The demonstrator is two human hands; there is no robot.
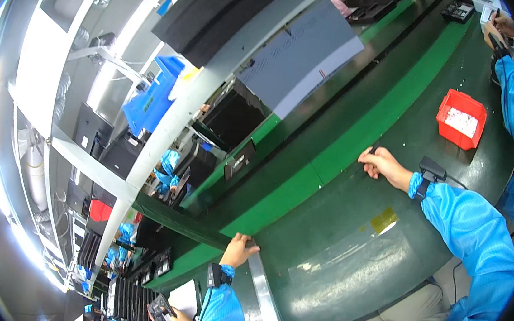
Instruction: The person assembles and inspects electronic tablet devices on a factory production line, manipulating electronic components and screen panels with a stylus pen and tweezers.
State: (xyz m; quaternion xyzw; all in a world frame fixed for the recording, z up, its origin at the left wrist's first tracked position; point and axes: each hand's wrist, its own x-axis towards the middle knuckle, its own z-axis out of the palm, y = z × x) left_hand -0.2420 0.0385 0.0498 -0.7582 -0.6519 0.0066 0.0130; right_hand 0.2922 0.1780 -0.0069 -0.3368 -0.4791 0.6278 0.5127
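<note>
My left hand [237, 252] is at the inner edge of the dark green bench [301, 243], by the lower end of a dark beam. Its fingers are curled, and a small dark bit shows beside the thumb; I cannot make out what it is. Just below the thumb starts a long shiny strip [263, 293], lying on the bench. Further right, my right hand [386, 166] hovers over or rests on the bench near the green band [331, 168]. Its fingers are pinched around something small and dark, too little of which shows to name.
A red bin [462, 119] of small white pieces stands at the upper right. Beyond it are a co-worker's hands [499, 28] and blue sleeve. A yellowish patch [384, 221] marks the bench. Along the left runs a pale frame [173, 120] with a blue bin [154, 96]. Another person's hand [181, 320] holds a dark device.
</note>
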